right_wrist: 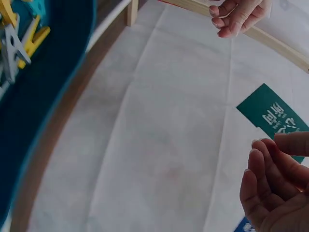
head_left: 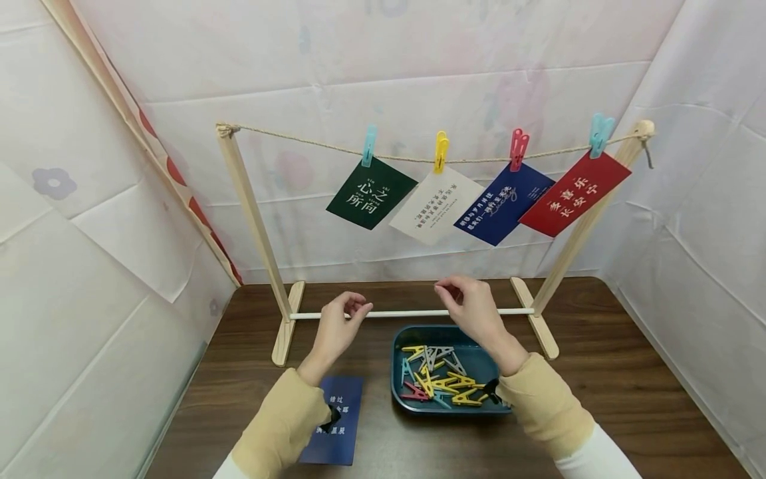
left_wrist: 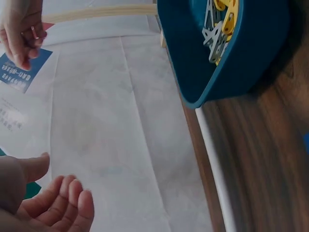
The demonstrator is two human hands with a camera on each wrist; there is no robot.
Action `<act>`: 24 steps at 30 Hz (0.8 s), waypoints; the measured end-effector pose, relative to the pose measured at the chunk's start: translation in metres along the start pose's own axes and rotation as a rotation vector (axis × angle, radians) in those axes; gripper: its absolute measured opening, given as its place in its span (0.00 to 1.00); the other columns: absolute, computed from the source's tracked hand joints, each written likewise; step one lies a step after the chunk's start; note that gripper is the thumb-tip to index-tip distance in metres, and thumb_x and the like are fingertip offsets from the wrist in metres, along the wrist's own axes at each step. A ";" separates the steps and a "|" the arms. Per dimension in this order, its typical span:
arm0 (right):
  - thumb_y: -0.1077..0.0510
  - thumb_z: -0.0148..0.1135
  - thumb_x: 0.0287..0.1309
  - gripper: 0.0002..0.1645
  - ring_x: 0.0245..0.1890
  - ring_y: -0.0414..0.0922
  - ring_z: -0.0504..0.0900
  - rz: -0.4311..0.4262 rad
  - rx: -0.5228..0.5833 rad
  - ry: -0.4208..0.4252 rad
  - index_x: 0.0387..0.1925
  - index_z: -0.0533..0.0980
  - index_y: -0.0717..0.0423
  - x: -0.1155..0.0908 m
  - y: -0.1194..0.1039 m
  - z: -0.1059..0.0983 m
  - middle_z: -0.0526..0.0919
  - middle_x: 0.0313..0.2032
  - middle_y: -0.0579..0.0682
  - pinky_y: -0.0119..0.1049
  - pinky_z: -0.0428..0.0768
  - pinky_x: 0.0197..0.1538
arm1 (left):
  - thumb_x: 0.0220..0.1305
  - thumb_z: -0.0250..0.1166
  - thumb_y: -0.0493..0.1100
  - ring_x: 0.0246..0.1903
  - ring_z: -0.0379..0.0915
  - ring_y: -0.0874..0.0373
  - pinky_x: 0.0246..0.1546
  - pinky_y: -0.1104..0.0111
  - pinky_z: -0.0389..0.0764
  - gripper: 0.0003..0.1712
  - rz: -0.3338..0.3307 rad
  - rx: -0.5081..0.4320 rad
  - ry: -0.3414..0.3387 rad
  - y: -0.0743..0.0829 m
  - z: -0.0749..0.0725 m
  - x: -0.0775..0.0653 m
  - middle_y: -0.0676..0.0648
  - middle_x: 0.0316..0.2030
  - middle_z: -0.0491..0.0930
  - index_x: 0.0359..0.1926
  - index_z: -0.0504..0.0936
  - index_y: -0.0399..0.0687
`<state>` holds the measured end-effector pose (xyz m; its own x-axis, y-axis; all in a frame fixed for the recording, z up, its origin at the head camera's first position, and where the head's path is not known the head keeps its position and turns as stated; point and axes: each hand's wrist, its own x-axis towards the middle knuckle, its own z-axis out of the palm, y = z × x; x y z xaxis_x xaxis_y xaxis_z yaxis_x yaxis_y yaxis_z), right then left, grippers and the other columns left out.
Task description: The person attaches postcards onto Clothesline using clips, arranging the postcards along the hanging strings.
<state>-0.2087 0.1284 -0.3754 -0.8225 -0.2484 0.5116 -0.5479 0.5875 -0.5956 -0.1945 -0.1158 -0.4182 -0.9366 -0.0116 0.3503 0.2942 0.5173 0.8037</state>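
Note:
My left hand is raised in front of the white crossbar, fingers loosely bent and holding nothing. Level with it on the other side, my right hand is also empty, thumb close to the fingertips, above the far rim of a dark teal tray. Several coloured clothespins lie in that tray. Beneath my left forearm a blue card rests on the table, partly covered by the sleeve. Beyond the hands, a green card, a white card, a blue card and a red card hang from clothespins.
A twine line sags between two wooden posts, whose flat feet stand on the brown table. Pale patterned cloth encloses the back and both sides.

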 end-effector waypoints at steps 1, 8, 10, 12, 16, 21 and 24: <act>0.66 0.64 0.57 0.03 0.23 0.41 0.75 0.013 0.002 -0.006 0.33 0.82 0.63 -0.002 0.003 0.003 0.82 0.26 0.50 0.36 0.76 0.28 | 0.60 0.67 0.35 0.25 0.72 0.56 0.23 0.73 0.70 0.08 -0.003 0.002 -0.012 -0.001 0.001 -0.002 0.46 0.26 0.78 0.36 0.80 0.32; 0.65 0.64 0.59 0.02 0.21 0.39 0.74 0.096 0.008 -0.054 0.32 0.82 0.60 -0.018 0.019 0.020 0.81 0.24 0.47 0.32 0.73 0.25 | 0.59 0.67 0.36 0.23 0.70 0.58 0.25 0.71 0.70 0.09 -0.036 0.058 -0.094 -0.013 0.013 -0.017 0.47 0.24 0.77 0.36 0.79 0.32; 0.65 0.63 0.59 0.02 0.21 0.40 0.74 0.120 0.001 -0.070 0.32 0.82 0.60 -0.021 0.022 0.023 0.81 0.24 0.47 0.33 0.74 0.26 | 0.59 0.67 0.36 0.24 0.70 0.58 0.25 0.70 0.71 0.10 -0.045 0.070 -0.111 -0.015 0.016 -0.021 0.47 0.24 0.77 0.37 0.79 0.31; 0.65 0.63 0.59 0.03 0.21 0.40 0.74 0.154 -0.008 -0.095 0.32 0.82 0.61 -0.024 0.025 0.026 0.81 0.24 0.47 0.33 0.74 0.26 | 0.59 0.67 0.36 0.24 0.70 0.57 0.26 0.70 0.72 0.10 -0.060 0.074 -0.133 -0.017 0.019 -0.027 0.46 0.24 0.76 0.37 0.79 0.30; 0.64 0.63 0.60 0.04 0.20 0.40 0.73 0.233 -0.034 -0.164 0.33 0.82 0.61 -0.029 0.028 0.031 0.80 0.23 0.47 0.34 0.72 0.25 | 0.60 0.66 0.37 0.25 0.71 0.57 0.26 0.69 0.73 0.13 -0.111 0.082 -0.195 -0.020 0.026 -0.038 0.47 0.25 0.76 0.39 0.78 0.29; 0.62 0.62 0.60 0.05 0.18 0.39 0.68 0.324 -0.073 -0.258 0.33 0.81 0.61 -0.033 0.032 0.038 0.76 0.21 0.45 0.34 0.68 0.23 | 0.60 0.67 0.38 0.25 0.71 0.60 0.26 0.70 0.74 0.14 -0.142 0.081 -0.235 -0.024 0.034 -0.051 0.47 0.25 0.75 0.39 0.78 0.28; 0.61 0.63 0.60 0.06 0.18 0.40 0.69 0.366 -0.097 -0.319 0.33 0.81 0.62 -0.035 0.036 0.043 0.75 0.20 0.46 0.34 0.69 0.23 | 0.60 0.67 0.38 0.25 0.70 0.61 0.25 0.71 0.73 0.14 -0.150 0.073 -0.250 -0.026 0.038 -0.057 0.48 0.24 0.75 0.39 0.77 0.27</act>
<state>-0.2057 0.1252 -0.4414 -0.9724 -0.2265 0.0553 -0.2096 0.7454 -0.6328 -0.1559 -0.0958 -0.4778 -0.9891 0.1140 0.0936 0.1431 0.5863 0.7973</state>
